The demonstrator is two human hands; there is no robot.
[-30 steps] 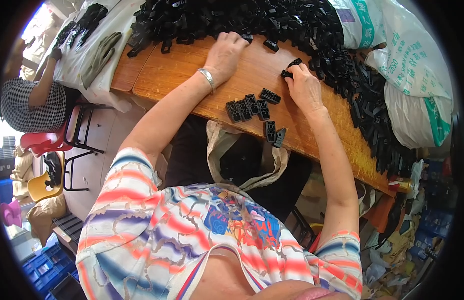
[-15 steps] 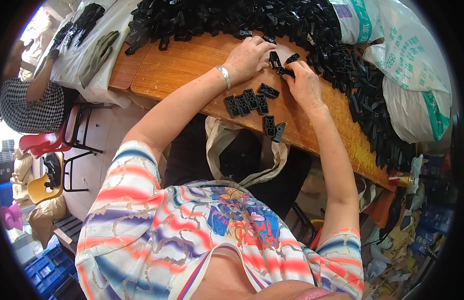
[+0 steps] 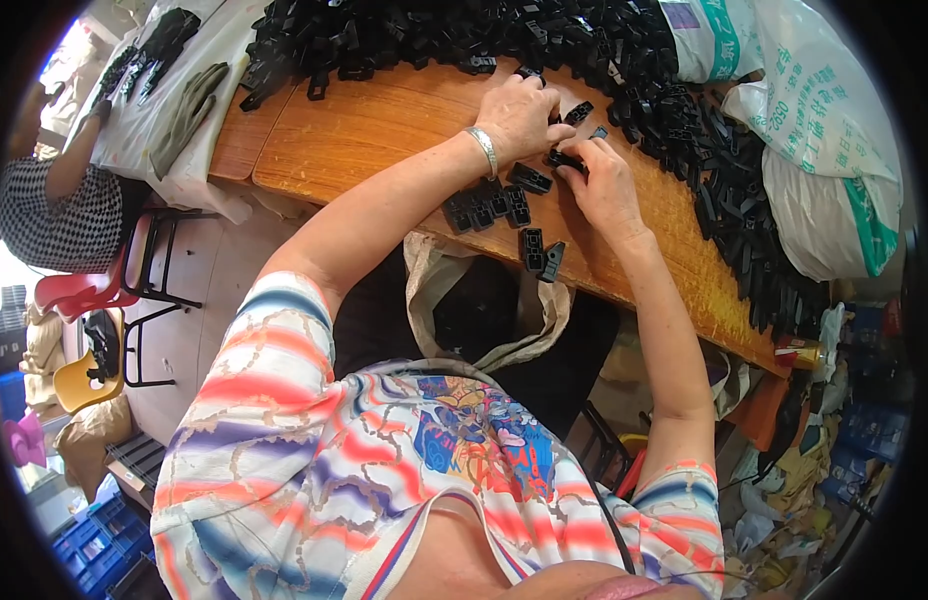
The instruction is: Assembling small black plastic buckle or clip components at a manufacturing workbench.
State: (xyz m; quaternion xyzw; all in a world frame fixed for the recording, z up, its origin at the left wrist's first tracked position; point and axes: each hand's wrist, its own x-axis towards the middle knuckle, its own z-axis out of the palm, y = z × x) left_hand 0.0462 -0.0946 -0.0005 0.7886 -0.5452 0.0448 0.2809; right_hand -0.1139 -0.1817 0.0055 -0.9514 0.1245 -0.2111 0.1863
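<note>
Our right grip (image 3: 606, 185) pinches a black plastic piece (image 3: 562, 160), our left grip (image 3: 519, 115) we cannot judge, and hollow blocks (image 3: 531, 250) lie by the wooden worktop's (image 3: 374, 130) near edge.

Brown wooden table (image 3: 374, 130), worn, carrying a heap of black plastic parts (image 3: 414, 40).
The heap is lying beyond the left hand (image 3: 519, 115) and curving around the right hand's (image 3: 601, 190) outer side. Four blocks (image 3: 497, 200) are sitting grouped bodyward of the left hand; another block (image 3: 530, 178) is lying beside them, towards the right; two pieces (image 3: 531, 250) are resting bodyward.
</note>
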